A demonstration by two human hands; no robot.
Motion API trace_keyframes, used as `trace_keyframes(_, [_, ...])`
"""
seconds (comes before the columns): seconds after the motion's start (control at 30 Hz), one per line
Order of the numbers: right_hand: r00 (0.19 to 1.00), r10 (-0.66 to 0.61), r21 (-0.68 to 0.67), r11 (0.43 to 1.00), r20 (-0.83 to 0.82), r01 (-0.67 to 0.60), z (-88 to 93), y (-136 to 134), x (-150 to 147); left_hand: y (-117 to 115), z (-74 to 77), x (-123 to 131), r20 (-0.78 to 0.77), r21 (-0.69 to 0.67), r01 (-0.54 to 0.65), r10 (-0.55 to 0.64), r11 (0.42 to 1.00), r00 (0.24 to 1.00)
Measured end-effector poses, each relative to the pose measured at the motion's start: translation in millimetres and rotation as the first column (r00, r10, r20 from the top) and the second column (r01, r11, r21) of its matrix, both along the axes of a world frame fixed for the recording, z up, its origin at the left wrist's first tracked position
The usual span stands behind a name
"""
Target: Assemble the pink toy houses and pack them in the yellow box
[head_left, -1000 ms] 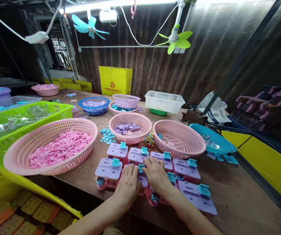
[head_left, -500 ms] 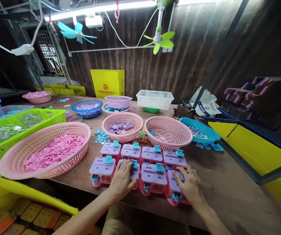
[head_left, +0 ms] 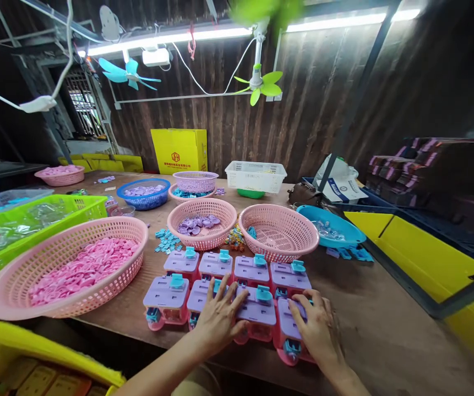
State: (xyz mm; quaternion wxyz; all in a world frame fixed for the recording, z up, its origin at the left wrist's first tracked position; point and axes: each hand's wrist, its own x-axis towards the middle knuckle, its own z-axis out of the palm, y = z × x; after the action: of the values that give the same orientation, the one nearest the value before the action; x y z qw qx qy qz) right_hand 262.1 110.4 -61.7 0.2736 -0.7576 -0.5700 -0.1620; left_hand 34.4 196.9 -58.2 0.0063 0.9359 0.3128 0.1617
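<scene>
Two rows of small pink plastic boxes with purple lids and turquoise clips stand close together at the table's front. My left hand [head_left: 220, 316] lies with fingers spread across the lids of the middle front-row boxes, partly covering a purple-lidded box [head_left: 197, 297]. My right hand [head_left: 319, 327] is curled over the top and right side of the rightmost front purple-lidded box [head_left: 287, 324], hiding part of it. A front-left box [head_left: 165, 297] stands untouched by either hand. Behind the rows are a pink basket [head_left: 228, 228] of purple round pieces and another pink basket [head_left: 278, 212].
A large pink basket [head_left: 1, 286] of pink pieces stands left, beside a green crate [head_left: 92, 206]. Loose turquoise pieces [head_left: 166, 241] lie behind the boxes. A blue basin [head_left: 352, 234] with clear parts stands right. Yellow-lined bins [head_left: 418, 253] border the table's right edge.
My left hand has shifted right, its fingers now spread wider over the middle lids. My right hand stays at the rightmost front box. The view has tilted up slightly.
</scene>
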Motion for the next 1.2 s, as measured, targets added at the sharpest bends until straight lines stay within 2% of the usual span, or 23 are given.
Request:
trace_keyframes(0.13, [1.000,0.008,0.031,0.999,0.015,-0.008,-6.1,1.1,8.5,0.6,-0.3,-5.3,0.046,0.042,-0.009,0.007,0.999,0.999])
trace_keyframes(0.23, [0.999,-0.008,0.138,0.990,0.048,0.002,0.1,8.8,16.9,20.8,15.3,-9.3,0.114,0.078,-0.034,0.025,0.996,0.993])
trace_keyframes(0.33, [0.995,0.035,0.210,0.976,0.091,-0.053,22.0,25.6,17.5,60.3,42.1,-16.0,0.159,0.045,-0.157,0.148,0.987,0.976])
trace_keyframes(0.4, [0.989,0.108,0.204,0.971,0.102,-0.127,40.1,41.1,10.5,86.8,58.6,-21.9,0.143,-0.021,-0.263,0.263,0.965,0.954])
trace_keyframes(0.47, [0.976,0.199,0.171,0.962,0.089,-0.212,54.9,57.8,-1.8,103.5,70.0,-29.3,0.105,-0.078,-0.310,0.317,0.947,0.942])
trace_keyframes(0.53, [0.951,0.303,0.112,0.945,0.052,-0.307,63.6,73.1,-17.4,106.8,76.3,-38.8,0.085,-0.124,-0.279,0.291,0.952,0.953])
trace_keyframes(0.67, [0.886,0.463,-0.001,0.886,-0.026,-0.463,67.3,93.8,-48.6,93.7,81.6,-67.5,0.162,-0.216,-0.167,0.204,0.962,0.965])
trace_keyframes(0.73, [0.852,0.522,-0.046,0.850,-0.043,-0.524,68.0,99.3,-62.4,93.5,83.9,-92.8,0.216,-0.226,-0.184,0.233,0.957,0.948])
trace_keyframes(0.8, [0.816,0.577,-0.076,0.812,-0.048,-0.579,70.7,103.7,-76.1,103.4,87.1,-128.1,0.230,-0.225,-0.275,0.325,0.935,0.917])
trace_keyframes(0.87, [0.781,0.623,-0.087,0.776,-0.046,-0.624,75.2,109.4,-91.2,121.1,90.5,-170.0,0.171,-0.226,-0.432,0.472,0.873,0.865])
trace_keyframes(0.93, [0.742,0.669,-0.094,0.736,-0.046,-0.670,80.1,118.5,-109.5,140.9,92.8,-211.6,0.014,-0.227,-0.605,0.624,0.763,0.782])
trace_keyframes(1.0, [0.696,0.716,-0.119,0.687,-0.058,-0.717,84.6,131.8,-131.9,157.4,93.2,-246.3,-0.150,-0.228,-0.724,0.711,0.651,0.687])
trace_keyframes(1.07, [0.645,0.760,-0.152,0.630,-0.078,-0.761,88.6,148.8,-158.6,167.6,92.7,-271.8,-0.242,-0.236,-0.783,0.745,0.576,0.621])
trace_keyframes(1.2, [0.551,0.817,-0.216,0.514,-0.171,-0.830,94.9,187.7,-217.9,165.9,95.7,-310.8,-0.226,-0.196,-0.862,0.834,0.467,0.504])
